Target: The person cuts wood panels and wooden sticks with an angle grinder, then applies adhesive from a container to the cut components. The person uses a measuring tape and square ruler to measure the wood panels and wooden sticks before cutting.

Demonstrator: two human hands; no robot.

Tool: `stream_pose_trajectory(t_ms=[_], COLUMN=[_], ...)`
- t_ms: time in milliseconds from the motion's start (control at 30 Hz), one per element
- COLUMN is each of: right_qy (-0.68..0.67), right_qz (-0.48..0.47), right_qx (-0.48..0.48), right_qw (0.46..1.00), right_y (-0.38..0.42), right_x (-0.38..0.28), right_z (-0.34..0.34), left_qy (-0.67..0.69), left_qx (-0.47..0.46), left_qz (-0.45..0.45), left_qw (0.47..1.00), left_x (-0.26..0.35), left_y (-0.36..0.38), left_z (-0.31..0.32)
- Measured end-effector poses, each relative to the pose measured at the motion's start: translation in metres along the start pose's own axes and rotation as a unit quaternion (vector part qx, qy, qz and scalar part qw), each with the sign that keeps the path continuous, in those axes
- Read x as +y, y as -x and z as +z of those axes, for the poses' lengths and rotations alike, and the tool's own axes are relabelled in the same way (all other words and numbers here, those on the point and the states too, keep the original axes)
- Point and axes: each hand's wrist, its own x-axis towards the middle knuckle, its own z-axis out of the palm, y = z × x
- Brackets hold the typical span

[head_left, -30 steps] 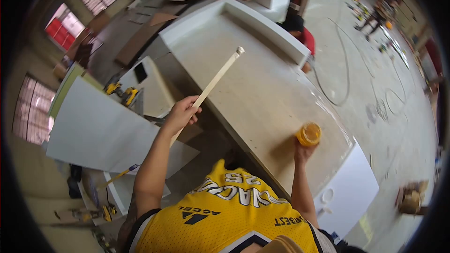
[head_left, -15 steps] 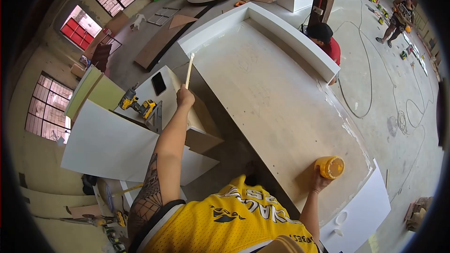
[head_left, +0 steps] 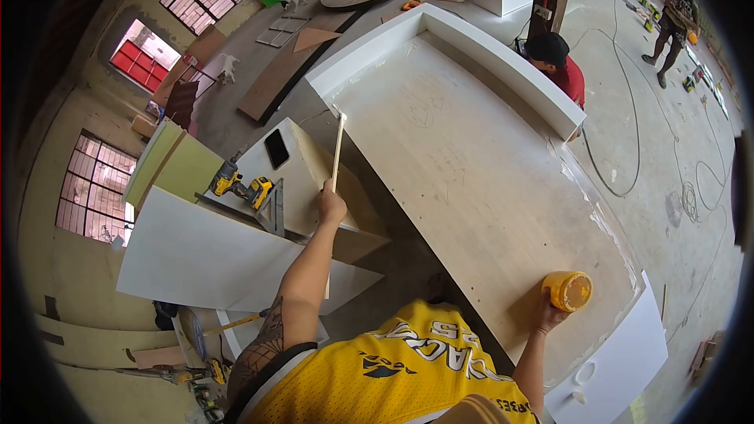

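Observation:
My left hand (head_left: 331,204) is closed round a thin wooden stick (head_left: 338,153), whose whitish tip is at the near left corner of a large wooden panel (head_left: 471,180) with a raised white rim (head_left: 503,71). At the panel's lower right, my right hand (head_left: 550,312) grips a yellow jar (head_left: 569,290) seen from its end. White smears run along the panel's right edge. Pencil-like marks show on its surface.
To the left, a cordless drill (head_left: 239,182), a metal square (head_left: 272,208) and a phone (head_left: 276,148) lie on a white board. A person in red (head_left: 567,78) crouches beyond the rim; another person (head_left: 674,23) stands far right. Cables (head_left: 636,149) cross the floor.
The view has shifted a little. My left hand has moved back toward me with the stick, which now stands steeper. My right hand still holds the jar.

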Motion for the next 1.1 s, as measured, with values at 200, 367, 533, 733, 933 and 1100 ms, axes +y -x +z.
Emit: stream_pose_trajectory(t_ms=[200, 367, 533, 733, 933, 1100], right_qy=[-0.041, 0.013, -0.001, 0.050, 0.084, 0.068], right_qz=[0.013, 0.002, -0.015, -0.021, -0.053, -0.044], right_qx=[-0.010, -0.002, 0.006, 0.004, 0.028, 0.025], right_qw=[0.999, 1.000, 1.000, 0.999, 0.995, 0.996], right_y=[0.000, -0.002, -0.002, -0.005, -0.008, -0.009], right_x=[0.000, 0.006, -0.001, 0.007, 0.006, -0.003], right_z=[0.001, -0.001, 0.002, 0.001, 0.007, 0.007], left_qy=[-0.001, -0.021, -0.039, -0.048, -0.051, -0.044], left_qx=[-0.007, -0.019, -0.051, -0.065, -0.060, -0.033], left_qz=[0.029, 0.033, 0.037, 0.062, 0.116, 0.176], left_qw=[1.000, 0.999, 0.997, 0.995, 0.990, 0.983], left_x=[-0.010, 0.000, -0.007, -0.004, -0.019, -0.025], left_y=[0.009, 0.050, 0.073, 0.112, 0.148, 0.166], left_z=[0.006, -0.006, -0.012, -0.024, -0.022, -0.025])
